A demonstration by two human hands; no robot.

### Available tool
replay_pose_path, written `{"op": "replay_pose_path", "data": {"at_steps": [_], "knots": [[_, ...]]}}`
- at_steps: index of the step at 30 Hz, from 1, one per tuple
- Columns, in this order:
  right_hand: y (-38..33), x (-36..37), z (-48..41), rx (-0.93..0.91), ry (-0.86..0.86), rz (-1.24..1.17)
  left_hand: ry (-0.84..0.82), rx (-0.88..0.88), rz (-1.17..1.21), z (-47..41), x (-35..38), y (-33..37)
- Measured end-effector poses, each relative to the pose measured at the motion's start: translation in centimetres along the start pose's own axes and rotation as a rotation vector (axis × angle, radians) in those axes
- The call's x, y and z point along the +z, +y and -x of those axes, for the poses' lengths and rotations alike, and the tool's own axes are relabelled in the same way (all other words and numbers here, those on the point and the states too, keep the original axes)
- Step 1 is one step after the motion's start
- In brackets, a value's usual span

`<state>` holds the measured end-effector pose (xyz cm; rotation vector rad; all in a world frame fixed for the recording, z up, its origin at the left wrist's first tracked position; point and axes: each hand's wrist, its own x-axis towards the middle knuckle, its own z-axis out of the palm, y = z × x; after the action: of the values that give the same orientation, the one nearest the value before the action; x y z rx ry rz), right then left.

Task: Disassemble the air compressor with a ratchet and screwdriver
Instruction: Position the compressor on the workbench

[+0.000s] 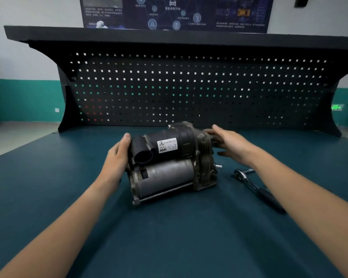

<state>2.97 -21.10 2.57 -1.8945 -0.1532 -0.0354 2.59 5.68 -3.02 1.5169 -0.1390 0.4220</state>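
Sitting between the hands: air compressor (169,165), resting on the bench (169,241), white label (167,145) facing up.
Left hand (117,157): open, palm pressed flat against the compressor's left end, thumb lying over the top edge.
Right hand (231,145): open, fingers stretched out, tips touching the compressor's right end.
Ratchet (249,181): lying on the bench just right of the compressor, close by the right forearm.
Pegboard (189,87): upright beyond both hands.

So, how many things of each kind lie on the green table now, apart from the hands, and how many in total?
Air compressor: 1
Ratchet: 1
Total: 2
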Motion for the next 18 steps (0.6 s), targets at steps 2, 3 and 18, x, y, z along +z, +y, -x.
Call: {"op": "replay_pose_path", "data": {"at_steps": [2, 3, 18], "knots": [[0.9, 0.3, 0.2, 0.017, -0.017, -0.050, -0.015, -0.022, 0.014, -0.4, 0.0, 0.1], [1.2, 0.5, 0.3, 0.005, -0.008, -0.048, -0.021, -0.029, 0.029, -0.6, 0.0, 0.2], [1.9, 1.1, 1.0, -0.223, 0.145, 0.163, -0.019, 0.122, 0.029, 1.2, -0.7, 1.1]]}}
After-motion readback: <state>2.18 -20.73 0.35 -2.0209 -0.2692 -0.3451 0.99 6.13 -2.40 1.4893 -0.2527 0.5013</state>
